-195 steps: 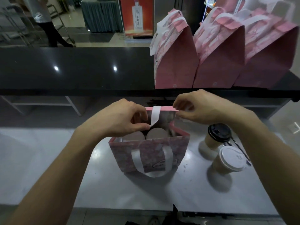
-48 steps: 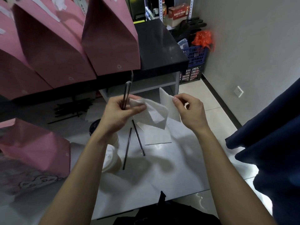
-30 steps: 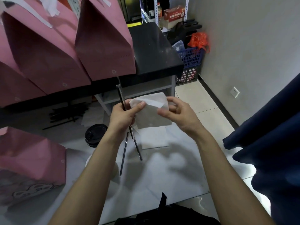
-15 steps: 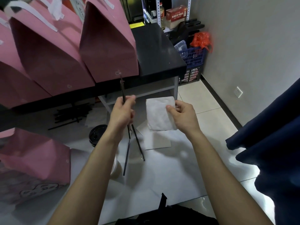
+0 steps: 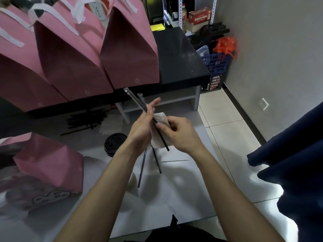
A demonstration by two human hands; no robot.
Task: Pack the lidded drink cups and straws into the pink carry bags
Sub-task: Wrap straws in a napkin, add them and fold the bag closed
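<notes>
From the head camera, both hands are meeting above the white counter (image 5: 174, 193). The left hand (image 5: 141, 130) is lying with its fingers nearly straight against two wrapped black straws (image 5: 138, 102), which are sticking up past the fingertips and slanting down across the palm. The right hand (image 5: 178, 133) is curling its fingers round a white napkin (image 5: 160, 117) and pinching the straws against it with the thumb. Two more loose straws (image 5: 142, 165) are lying on the counter just below the hands. A cup with a black lid (image 5: 113, 143) is standing near the left wrist. A pink bag (image 5: 50, 163) is sitting on the counter at the left. Three more pink bags (image 5: 129, 55) are standing in a row on the black shelf (image 5: 180, 56) behind. A blue crate (image 5: 216, 67) is sitting on the floor beside the shelf.
</notes>
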